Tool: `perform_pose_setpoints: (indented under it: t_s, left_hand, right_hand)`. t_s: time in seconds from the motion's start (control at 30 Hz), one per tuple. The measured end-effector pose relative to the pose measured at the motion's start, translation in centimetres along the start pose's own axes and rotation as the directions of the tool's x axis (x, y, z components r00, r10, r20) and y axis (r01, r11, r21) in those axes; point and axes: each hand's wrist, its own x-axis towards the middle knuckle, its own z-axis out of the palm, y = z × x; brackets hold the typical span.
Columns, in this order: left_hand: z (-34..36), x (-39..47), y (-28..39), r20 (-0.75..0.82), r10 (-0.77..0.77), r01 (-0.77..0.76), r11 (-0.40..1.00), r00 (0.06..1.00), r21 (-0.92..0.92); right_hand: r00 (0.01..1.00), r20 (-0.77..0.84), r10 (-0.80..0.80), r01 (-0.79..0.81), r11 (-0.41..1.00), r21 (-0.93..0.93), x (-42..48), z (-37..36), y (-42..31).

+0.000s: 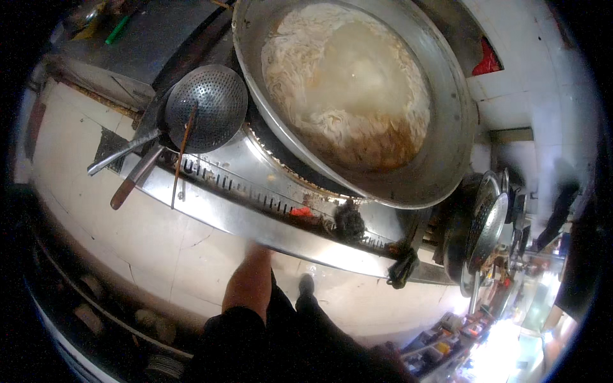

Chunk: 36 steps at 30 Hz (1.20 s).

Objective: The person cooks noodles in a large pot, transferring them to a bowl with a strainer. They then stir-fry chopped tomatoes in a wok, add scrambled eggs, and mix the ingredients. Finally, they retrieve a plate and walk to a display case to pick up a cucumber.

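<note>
My left forearm (247, 285) reaches from a dark sleeve to the front edge of a stainless-steel stove (230, 210). The left hand itself is hidden or blurred at that edge, so its grip does not show. Low in the picture, a dim reddish shape (389, 355) beside the dark trousers may be my right hand; it is too dark to tell. A large metal wok (450, 110) sits on the burner, holding cloudy, brownish liquid (364, 81) with pale swirls and steam over it. Left of the wok lies a perforated metal strainer (210, 103), with a thin brown stick (183, 155) across it.
A metal handle (123, 152) and a wood-tipped handle (136, 179) jut over the stove's front edge. Dark cloth (402, 269) hangs there, near another dark clump (348, 220). Pans and a perforated strainer (488, 230) stand at right. Pale floor tiles (153, 249) lie below.
</note>
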Motion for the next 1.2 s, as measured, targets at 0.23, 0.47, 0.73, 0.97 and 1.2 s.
perform_pose_setpoints:
  t_s: [0.23,0.47,0.73,0.97,1.2]
  left_hand:
    - [1.2,-1.2,2.0,0.073,0.192,-0.191,0.981,0.979,-0.019]
    - [2.0,-5.6,17.4,0.236,0.348,-0.402,0.882,0.907,0.247]
    - [-3.1,-1.2,18.4,0.207,0.395,-0.444,0.744,0.895,0.499]
    - [0.8,-6.8,14.9,0.564,0.606,-0.104,-0.624,0.561,0.774]
    - [-1.0,-2.6,16.3,0.356,0.587,-0.648,0.416,0.727,0.639]
  right_hand:
    - [0.999,-0.03,-0.015,0.015,1.0,0.02,0.8,1.0,-2.6]
    - [0.949,-0.012,-0.316,0.295,0.898,-0.327,1.8,1.7,1.3]
    - [0.98,-0.07,-0.187,0.191,0.98,0.05,2.5,1.1,-0.7]
    - [0.97,0.108,0.22,-0.235,0.711,0.663,0.9,0.2,-8.5]
    - [0.995,0.029,0.091,-0.088,0.761,0.642,0.0,1.0,-7.2]
